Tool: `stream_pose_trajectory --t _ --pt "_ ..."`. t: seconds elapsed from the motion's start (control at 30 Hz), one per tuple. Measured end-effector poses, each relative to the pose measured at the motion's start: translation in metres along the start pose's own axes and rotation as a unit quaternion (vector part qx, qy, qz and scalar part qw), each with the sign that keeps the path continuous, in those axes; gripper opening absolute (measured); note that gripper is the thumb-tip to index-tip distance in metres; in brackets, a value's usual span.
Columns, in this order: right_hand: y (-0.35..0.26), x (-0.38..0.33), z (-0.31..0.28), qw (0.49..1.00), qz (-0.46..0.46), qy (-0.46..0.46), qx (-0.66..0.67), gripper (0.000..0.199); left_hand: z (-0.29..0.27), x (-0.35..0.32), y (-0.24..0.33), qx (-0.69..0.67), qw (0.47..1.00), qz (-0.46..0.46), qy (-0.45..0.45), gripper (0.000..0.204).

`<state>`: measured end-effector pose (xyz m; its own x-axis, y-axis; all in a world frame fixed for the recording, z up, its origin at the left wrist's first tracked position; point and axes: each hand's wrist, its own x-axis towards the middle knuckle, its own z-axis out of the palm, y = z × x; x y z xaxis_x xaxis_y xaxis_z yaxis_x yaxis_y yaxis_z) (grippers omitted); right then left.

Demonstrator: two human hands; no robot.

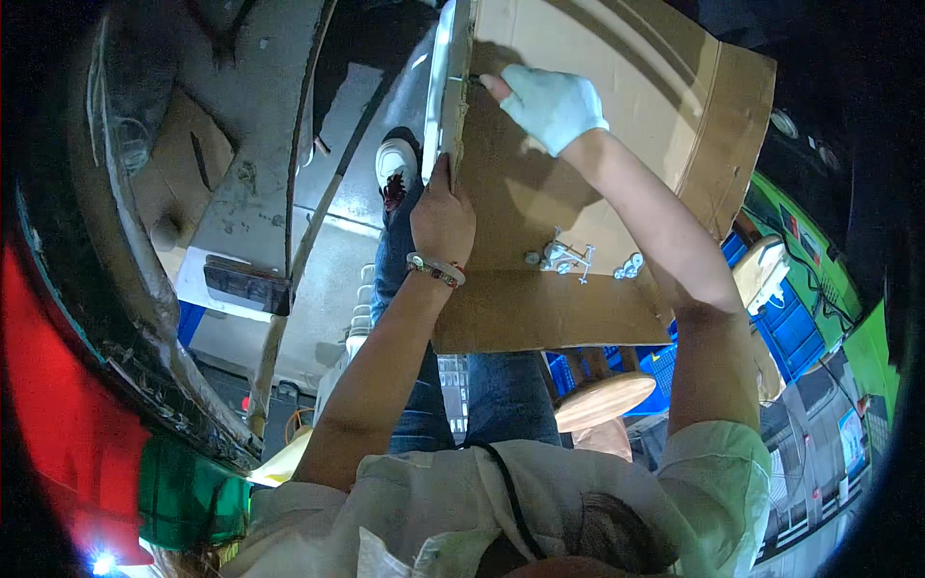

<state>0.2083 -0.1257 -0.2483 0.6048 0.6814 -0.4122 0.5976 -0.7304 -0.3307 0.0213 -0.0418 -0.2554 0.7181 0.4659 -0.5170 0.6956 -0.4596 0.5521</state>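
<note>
our left hand [443, 226] touches the long pale panel [439, 96] beside the cardboard box [549, 313]; our gloved right hand [554, 108] curls near its edge, both grips unclear. the work seems unfinished, small metal parts [558, 256] lying loose.

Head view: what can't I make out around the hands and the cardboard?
All in the head view:
- Right hand: gloved; the dark thing at its fingertips is too small to identify.
- Left hand: its palm is hidden behind its own back.
- Silvery parts: too small to count surely.
- Cardboard: far end cut off by the picture's top edge.
</note>
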Motion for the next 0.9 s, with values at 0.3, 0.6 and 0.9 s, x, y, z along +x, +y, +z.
stream_pose_trajectory --t 0.3,0.6,0.9 --pt "-0.009 -0.006 0.002 1.000 0.010 -0.018 -0.005 0.046 -0.005 -0.021 -0.026 -0.074 0.996 -0.006 -0.043 0.044" --pt "-0.019 -0.021 0.019 0.999 0.016 0.001 0.032 0.046 0.003 -0.067 -0.044 -0.015 0.993 -0.086 -0.078 0.044" --pt "-0.023 -0.031 0.026 0.999 -0.010 0.037 0.036 0.043 0.006 -0.069 -0.046 -0.054 0.991 -0.102 -0.061 0.037"
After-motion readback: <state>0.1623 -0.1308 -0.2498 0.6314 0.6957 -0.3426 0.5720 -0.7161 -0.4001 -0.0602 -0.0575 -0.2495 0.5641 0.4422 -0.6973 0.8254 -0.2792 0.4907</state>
